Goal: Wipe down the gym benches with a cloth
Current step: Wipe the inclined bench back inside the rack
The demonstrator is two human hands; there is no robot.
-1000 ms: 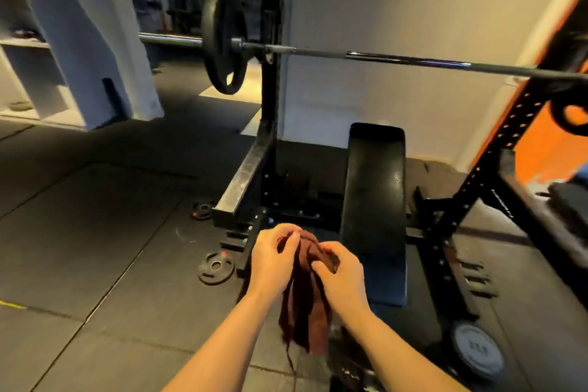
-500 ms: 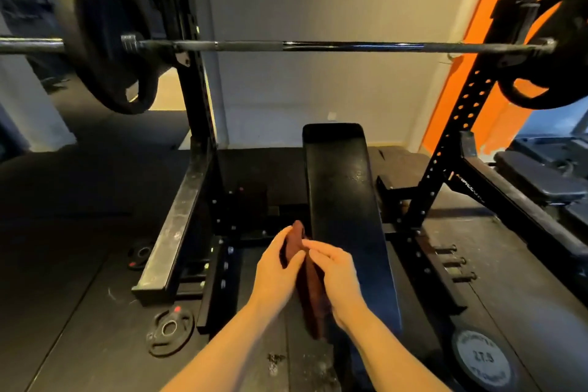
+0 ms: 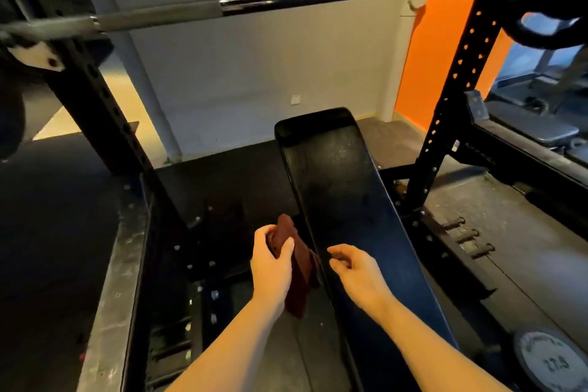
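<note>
- Head view: your left hand [image 3: 271, 267] has its grip clenched round the dark red cloth [image 3: 297, 261], held just off the bench's [image 3: 343, 200] left edge.
- Right hand [image 3: 358, 274] over the bench pad, fingers loosely curled, grasping nothing.
- Barbell [image 3: 286, 3] racked above.

Dark red cloth [image 3: 300, 267] bunched, hanging just left of long black bench [image 3: 346, 200].
</note>
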